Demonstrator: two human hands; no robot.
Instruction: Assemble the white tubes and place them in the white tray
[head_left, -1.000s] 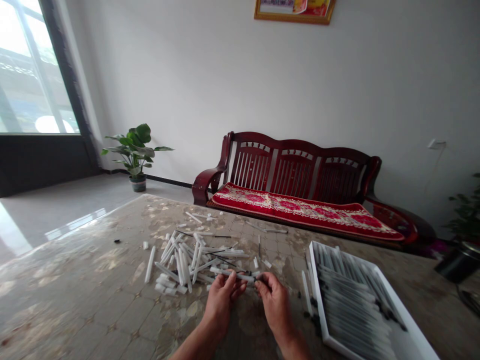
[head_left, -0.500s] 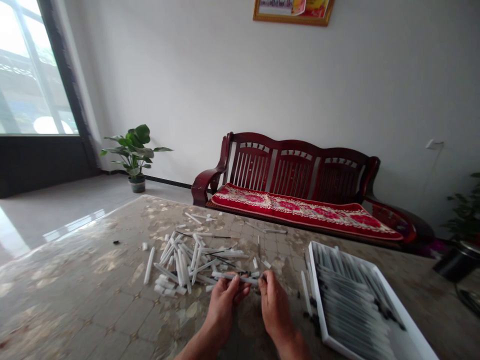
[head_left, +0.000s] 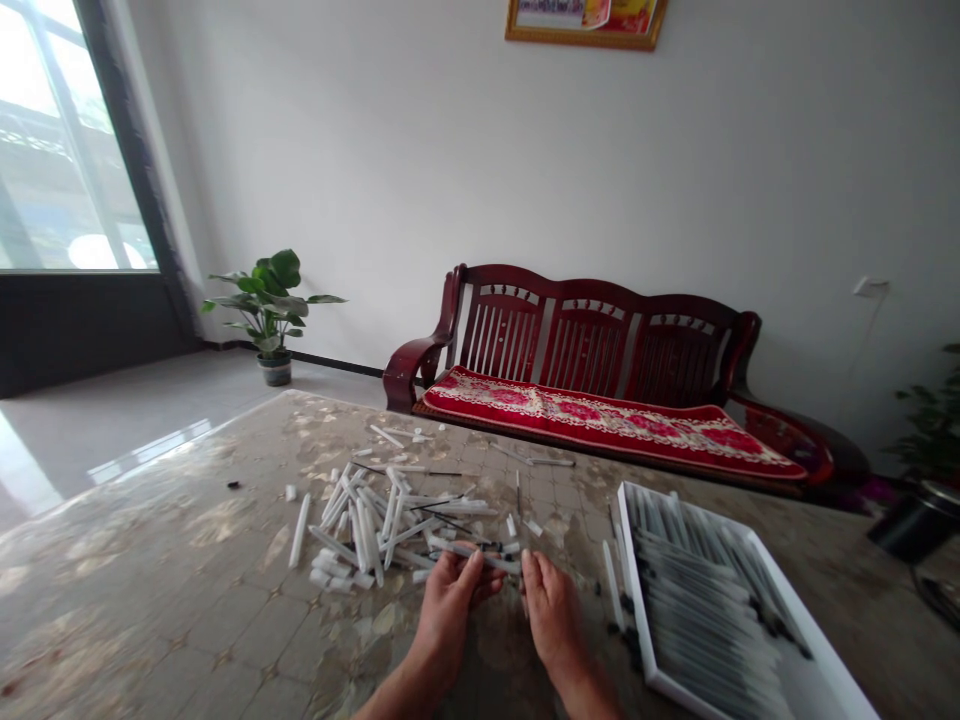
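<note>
My left hand (head_left: 448, 605) is closed around a whitish pen barrel (head_left: 504, 566), held level just above the table, thumb on top. At its right end is my right hand (head_left: 551, 608), with fingers pinched together; they hide that tip, and any small part between them is not clear. Behind and left of my hands lies a loose pile of white pen barrels (head_left: 367, 535) and thin dark refills (head_left: 448, 522). Short white caps (head_left: 328, 572) sit at the pile's near edge.
A white box (head_left: 808, 620) full of pens with dark ends stands to the right. Loose pens and small black pieces (head_left: 628, 640) lie along its left side. A patterned cover (head_left: 217, 610) lies over the table. Behind it is a red wooden bench (head_left: 585, 340).
My right hand has shifted slightly down and right at the pen's end. The left hand and the pen are nearly where they were, moved a touch to the right.
</note>
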